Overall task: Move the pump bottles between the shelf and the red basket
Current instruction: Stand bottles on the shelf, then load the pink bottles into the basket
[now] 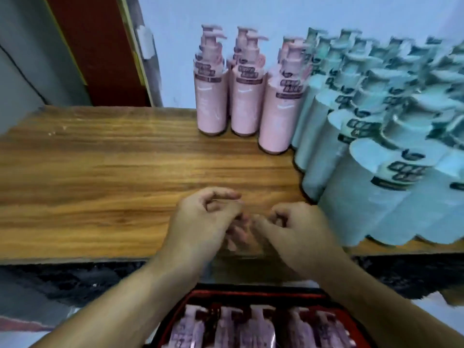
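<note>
Pump bottles, pink ones: three short rows stand upright at the back of the wooden shelf, against the pale wall. Just right of them, green pump bottles are packed tight, running to the shelf's front edge. More pink bottles lie side by side in the red basket below the shelf edge, between my forearms. My left hand and right hand hover over the shelf front, nearly touching each other, well apart from the standing pink ones. Fingers on both curled in; blurred pinkish shape between them, can't tell if they're clamped on anything
</note>
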Available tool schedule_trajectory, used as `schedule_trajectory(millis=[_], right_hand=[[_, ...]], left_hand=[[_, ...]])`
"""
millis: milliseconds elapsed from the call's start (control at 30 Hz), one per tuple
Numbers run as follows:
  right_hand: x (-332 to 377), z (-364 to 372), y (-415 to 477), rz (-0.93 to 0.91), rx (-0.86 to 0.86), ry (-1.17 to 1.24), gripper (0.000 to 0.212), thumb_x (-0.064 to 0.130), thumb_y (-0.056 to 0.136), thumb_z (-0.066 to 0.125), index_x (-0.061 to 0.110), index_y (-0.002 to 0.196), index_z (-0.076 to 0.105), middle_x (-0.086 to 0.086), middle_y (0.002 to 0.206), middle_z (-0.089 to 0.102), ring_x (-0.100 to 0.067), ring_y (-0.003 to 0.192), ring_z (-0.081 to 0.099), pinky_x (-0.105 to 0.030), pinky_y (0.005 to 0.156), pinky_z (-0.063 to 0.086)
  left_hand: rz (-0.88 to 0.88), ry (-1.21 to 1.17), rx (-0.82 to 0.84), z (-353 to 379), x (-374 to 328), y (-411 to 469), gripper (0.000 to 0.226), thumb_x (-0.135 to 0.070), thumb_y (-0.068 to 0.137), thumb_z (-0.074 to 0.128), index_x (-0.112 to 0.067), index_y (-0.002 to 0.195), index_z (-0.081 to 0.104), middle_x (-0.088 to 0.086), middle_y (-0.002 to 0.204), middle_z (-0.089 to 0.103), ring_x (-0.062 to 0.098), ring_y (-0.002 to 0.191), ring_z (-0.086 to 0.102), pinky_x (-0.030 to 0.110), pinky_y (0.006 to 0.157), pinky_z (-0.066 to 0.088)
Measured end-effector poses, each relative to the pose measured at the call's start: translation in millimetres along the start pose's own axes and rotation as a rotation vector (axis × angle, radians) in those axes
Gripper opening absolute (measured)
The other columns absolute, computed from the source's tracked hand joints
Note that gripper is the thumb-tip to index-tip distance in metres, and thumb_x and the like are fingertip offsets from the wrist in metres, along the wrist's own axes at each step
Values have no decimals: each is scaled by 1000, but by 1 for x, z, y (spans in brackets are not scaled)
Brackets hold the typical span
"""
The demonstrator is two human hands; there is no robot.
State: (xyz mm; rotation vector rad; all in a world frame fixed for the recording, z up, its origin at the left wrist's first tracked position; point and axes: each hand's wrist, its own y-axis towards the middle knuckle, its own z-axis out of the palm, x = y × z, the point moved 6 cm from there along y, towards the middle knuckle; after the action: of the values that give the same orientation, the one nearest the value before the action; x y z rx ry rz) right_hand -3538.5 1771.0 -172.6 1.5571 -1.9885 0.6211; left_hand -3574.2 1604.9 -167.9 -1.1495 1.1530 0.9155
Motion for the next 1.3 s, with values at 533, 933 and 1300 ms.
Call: schedule_trajectory(millis=[533,933,1300], right_hand=[[16,-17,107,448,-327,360,50,30,98,59,27,147,46,0,149,53,-24,138,49,-46,117,39],[3,-10,119,532,-300,299,80,9,89,63,23,160,30,-8,158,42,-29,144,42,-35,119,33],[59,-54,110,191,-527,469,104,49,71,88,30,157,33,7,150,51,-9,137,49,-43,112,46]], left_hand=[[79,255,48,73,-51,196,74,-5,69,88,-6,135,54,13,124,66,24,111,64,41,102,50],[330,615,89,101,-79,233,83,-48,53,93,-14,118,55,6,119,68,27,109,63,39,88,51],[515,733,145,56,-69,166,60,-61,57,41,-27,101,63,-6,94,73,17,84,66,22,61,38]])
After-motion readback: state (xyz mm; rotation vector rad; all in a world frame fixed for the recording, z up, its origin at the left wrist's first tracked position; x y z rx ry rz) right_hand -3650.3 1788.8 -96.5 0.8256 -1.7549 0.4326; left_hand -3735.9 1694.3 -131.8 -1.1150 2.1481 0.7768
